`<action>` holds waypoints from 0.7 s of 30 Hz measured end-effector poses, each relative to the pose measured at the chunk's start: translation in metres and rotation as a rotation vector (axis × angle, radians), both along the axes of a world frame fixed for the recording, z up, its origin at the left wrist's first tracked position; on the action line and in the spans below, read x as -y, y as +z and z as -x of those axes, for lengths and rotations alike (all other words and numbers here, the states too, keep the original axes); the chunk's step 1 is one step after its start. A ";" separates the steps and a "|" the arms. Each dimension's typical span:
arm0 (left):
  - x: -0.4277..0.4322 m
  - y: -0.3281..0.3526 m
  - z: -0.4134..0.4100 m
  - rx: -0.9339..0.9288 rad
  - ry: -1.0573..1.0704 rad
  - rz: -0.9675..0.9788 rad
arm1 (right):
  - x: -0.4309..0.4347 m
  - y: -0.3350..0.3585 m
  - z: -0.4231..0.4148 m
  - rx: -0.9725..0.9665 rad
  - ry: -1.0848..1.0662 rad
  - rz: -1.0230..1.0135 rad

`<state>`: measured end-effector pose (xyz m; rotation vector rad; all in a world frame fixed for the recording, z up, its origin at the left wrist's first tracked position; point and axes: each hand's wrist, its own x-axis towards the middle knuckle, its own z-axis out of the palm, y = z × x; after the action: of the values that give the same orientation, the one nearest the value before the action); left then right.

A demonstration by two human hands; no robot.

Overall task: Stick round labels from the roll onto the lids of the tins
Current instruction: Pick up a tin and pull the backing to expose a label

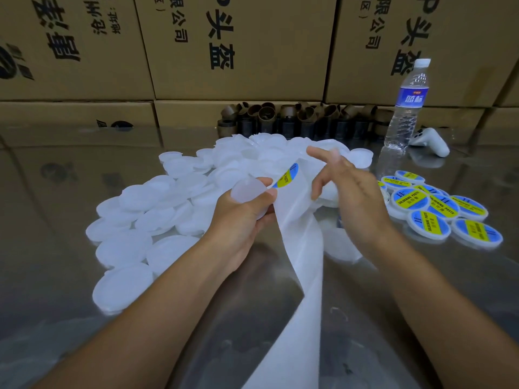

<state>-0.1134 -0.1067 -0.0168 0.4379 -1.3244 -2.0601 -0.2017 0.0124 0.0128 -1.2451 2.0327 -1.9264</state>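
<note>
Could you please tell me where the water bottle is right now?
In the head view, the water bottle stands upright at the far right of the table, beside the white controller.
</note>
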 end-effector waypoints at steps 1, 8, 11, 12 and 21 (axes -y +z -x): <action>0.000 0.000 0.000 0.004 0.006 0.009 | -0.001 0.002 0.002 0.072 0.006 0.032; -0.002 0.011 -0.002 0.150 0.085 0.064 | -0.010 0.013 0.009 0.479 0.104 0.371; 0.002 0.017 -0.006 0.193 0.121 -0.030 | -0.010 0.013 0.009 0.417 0.084 0.351; 0.003 0.019 -0.007 0.187 0.131 -0.057 | -0.011 0.013 0.008 0.400 0.076 0.343; 0.007 0.022 -0.010 0.110 0.339 0.022 | -0.011 0.013 0.004 0.383 0.139 0.371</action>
<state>-0.1037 -0.1133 0.0049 0.7227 -1.2371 -1.7605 -0.2055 0.0236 0.0255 -0.9427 1.4158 -2.3228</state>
